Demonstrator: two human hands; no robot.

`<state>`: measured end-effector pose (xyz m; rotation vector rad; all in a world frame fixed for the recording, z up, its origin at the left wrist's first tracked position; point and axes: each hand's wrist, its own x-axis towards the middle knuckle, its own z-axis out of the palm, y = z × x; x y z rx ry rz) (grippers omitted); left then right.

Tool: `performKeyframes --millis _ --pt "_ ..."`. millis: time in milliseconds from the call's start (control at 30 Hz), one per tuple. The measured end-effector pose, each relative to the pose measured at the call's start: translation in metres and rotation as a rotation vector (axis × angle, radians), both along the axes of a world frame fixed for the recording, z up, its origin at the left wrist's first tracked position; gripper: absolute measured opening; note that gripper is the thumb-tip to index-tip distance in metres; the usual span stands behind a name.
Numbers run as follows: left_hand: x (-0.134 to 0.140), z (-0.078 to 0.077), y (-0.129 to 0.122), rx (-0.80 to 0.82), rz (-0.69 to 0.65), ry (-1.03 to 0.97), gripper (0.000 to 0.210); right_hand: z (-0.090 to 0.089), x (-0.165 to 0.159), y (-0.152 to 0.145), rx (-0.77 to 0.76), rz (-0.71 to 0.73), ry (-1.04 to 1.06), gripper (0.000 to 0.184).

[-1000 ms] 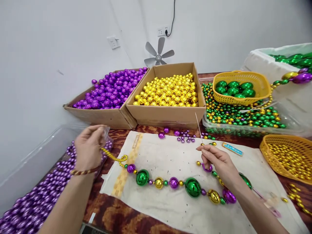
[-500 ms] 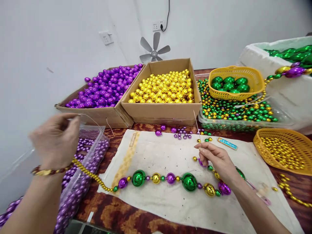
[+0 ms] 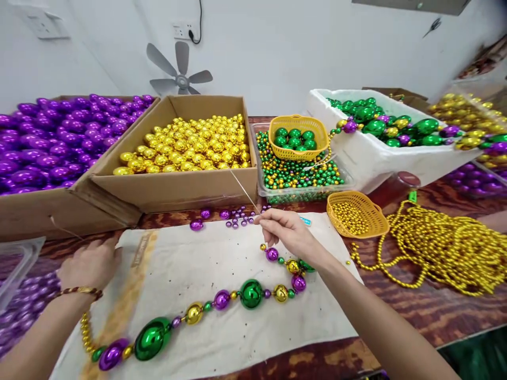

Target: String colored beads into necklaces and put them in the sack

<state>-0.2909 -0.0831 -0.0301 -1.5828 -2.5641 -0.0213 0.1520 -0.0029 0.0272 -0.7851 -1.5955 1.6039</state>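
Note:
Between thumb and fingers, my right hand (image 3: 287, 232) pinches a thin straight white strand (image 3: 244, 190), needle-like, pointing up and left. Below it, a string of purple, green and gold beads (image 3: 251, 294) lies curved across the white cloth (image 3: 206, 264). At the cloth's left edge, my left hand (image 3: 90, 266) is low over the table, back upward; its fingertips are hidden and blurred. Small gold beads (image 3: 86, 332) at the string's left end run up near my left wrist. Loose purple beads (image 3: 240, 216) lie at the cloth's back edge.
Cardboard boxes hold purple beads (image 3: 59, 137) and gold beads (image 3: 194, 148). Behind right stand a clear tray of small mixed beads (image 3: 285, 177), yellow baskets (image 3: 299, 154) and a white foam box (image 3: 356, 153). Gold bead strands (image 3: 447, 248) are heaped at right.
The view has turned right. My left hand has come down from above the clear bag to the cloth's left edge. My right hand still pinches the strand.

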Motion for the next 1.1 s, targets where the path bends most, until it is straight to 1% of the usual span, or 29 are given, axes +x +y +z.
performKeyframes --millis 33,67,100,133,200,233,267,333,400,467,567,700,800,867,933,1033,1100 --pt "0.019 0.002 0.001 0.027 -0.062 0.026 0.033 0.005 -0.001 0.001 -0.001 0.004 0.009 0.02" --pt "0.045 0.005 0.001 0.057 -0.123 0.022 0.037 0.01 -0.001 0.002 0.0 0.011 0.018 0.019" --pt "0.076 0.007 0.003 0.116 -0.214 -0.089 0.038 0.014 -0.002 0.002 0.004 0.018 0.027 0.019" --pt "0.111 0.007 0.005 0.146 -0.328 -0.284 0.038 0.019 -0.003 0.003 0.01 0.029 0.036 0.018" --pt "0.185 0.004 0.012 0.127 -0.569 -0.662 0.043 0.027 -0.006 0.003 0.031 0.057 0.046 0.017" --pt "0.22 0.0 0.016 0.095 -0.656 -0.789 0.045 0.03 -0.007 0.003 0.047 0.075 0.043 0.016" --pt "0.251 -0.005 0.022 0.074 -0.728 -0.862 0.045 0.033 -0.008 0.003 0.068 0.095 0.031 0.016" --pt "0.299 -0.017 0.033 0.097 -0.848 -0.908 0.037 0.04 -0.008 0.002 0.129 0.12 0.0 0.015" --pt "0.326 -0.028 0.043 0.112 -0.885 -0.971 0.03 0.048 -0.006 0.003 0.188 0.107 -0.004 0.014" --pt "0.338 -0.037 0.048 0.072 -0.864 -1.046 0.03 0.06 -0.003 0.004 0.218 0.072 0.042 0.014" --pt "0.342 -0.043 0.049 0.0 -0.821 -1.099 0.037 0.082 0.001 0.006 0.242 0.028 0.13 0.016" --pt "0.343 -0.041 0.05 -0.009 -0.759 -1.143 0.041 0.115 0.0 0.008 0.292 -0.022 0.162 0.017" --pt "0.343 -0.033 0.053 0.007 -0.68 -1.236 0.042 0.131 -0.002 0.009 0.324 -0.074 0.162 0.018" --pt "0.343 -0.024 0.053 0.005 -0.635 -1.33 0.044 0.133 -0.002 0.011 0.341 -0.093 0.157 0.018" --pt "0.343 -0.012 0.051 -0.026 -0.597 -1.438 0.045 0.129 -0.001 0.015 0.343 -0.09 0.139 0.018" --pt "0.347 0.012 0.045 -0.158 -0.514 -1.647 0.048 0.118 0.006 0.021 0.329 -0.09 0.127 0.017" --pt "0.352 0.03 0.041 -0.237 -0.488 -1.761 0.049 0.114 0.015 0.025 0.325 -0.129 0.132 0.018"
